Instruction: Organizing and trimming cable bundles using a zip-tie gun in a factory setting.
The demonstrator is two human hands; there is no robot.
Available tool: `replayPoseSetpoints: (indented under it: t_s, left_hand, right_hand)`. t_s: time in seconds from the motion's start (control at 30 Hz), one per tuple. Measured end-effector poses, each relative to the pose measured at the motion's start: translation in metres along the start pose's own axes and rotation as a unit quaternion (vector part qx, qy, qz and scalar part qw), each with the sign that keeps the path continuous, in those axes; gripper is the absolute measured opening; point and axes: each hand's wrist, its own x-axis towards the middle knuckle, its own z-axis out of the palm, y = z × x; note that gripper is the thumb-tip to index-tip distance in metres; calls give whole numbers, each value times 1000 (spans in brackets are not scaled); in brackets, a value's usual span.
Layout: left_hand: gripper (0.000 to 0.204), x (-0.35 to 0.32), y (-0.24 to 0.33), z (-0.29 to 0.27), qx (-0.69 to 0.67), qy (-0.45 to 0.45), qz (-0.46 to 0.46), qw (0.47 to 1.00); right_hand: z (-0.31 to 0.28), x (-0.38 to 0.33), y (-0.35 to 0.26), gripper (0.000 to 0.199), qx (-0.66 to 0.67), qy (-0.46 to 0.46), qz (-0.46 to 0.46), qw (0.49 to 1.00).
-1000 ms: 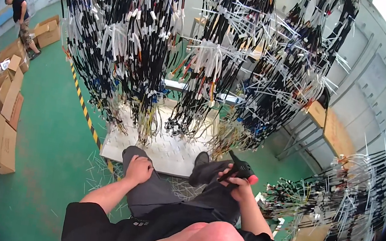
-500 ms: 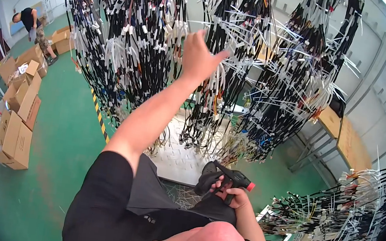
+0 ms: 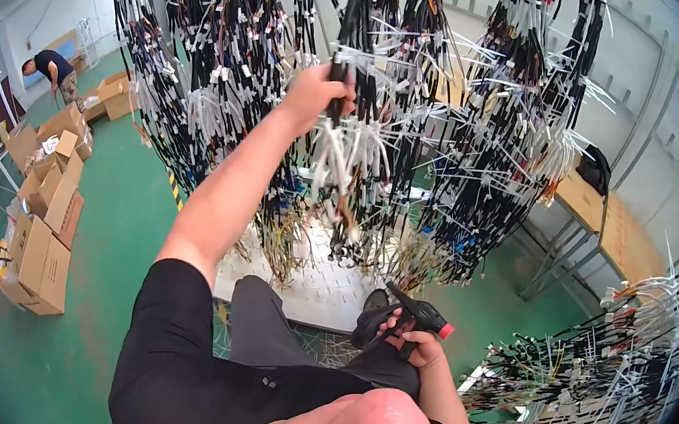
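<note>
Brown cardboard boxes (image 3: 44, 266): left of the flat white board (image 3: 325, 301).
Left hand (image 3: 319, 95): wrapped around a hanging black-and-white cable bundle (image 3: 337, 158), above the board.
Right hand (image 3: 424, 349): curled round a black, red-ended, pistol-shaped tool (image 3: 422, 316), right of the board.

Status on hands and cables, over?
Left hand gripping cables. Right hand holding black tool, lower down. Other bundles hang close on both sides.
</note>
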Motion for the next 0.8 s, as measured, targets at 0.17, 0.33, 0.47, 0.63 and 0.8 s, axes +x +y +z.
replayPoseSetpoints:
  t_s: [0.17, 0.33, 0.47, 0.63, 0.8]
  left_hand:
    - [23, -32, 28, -42, -41, -20, -60, 997]
    - [25, -62, 63, -9, -17, 37, -11, 999]
    - [35, -69, 68, -8, -16, 95, 35, 995]
    - [43, -72, 62, 0, 91, 160, 119, 976]
    - [33, -71, 59, 4, -130, 128, 55, 982]
  right_hand:
    - [24, 6, -9, 65, -51, 22, -17, 998]
    - [72, 29, -49, 79, -219, 9, -147, 965]
    - [135, 69, -117, 75, -400, 29, -307, 863]
    - [248, 95, -216, 55, -592, -7, -388, 706]
    - [363, 124, -271, 42, -637, -40, -338, 691]
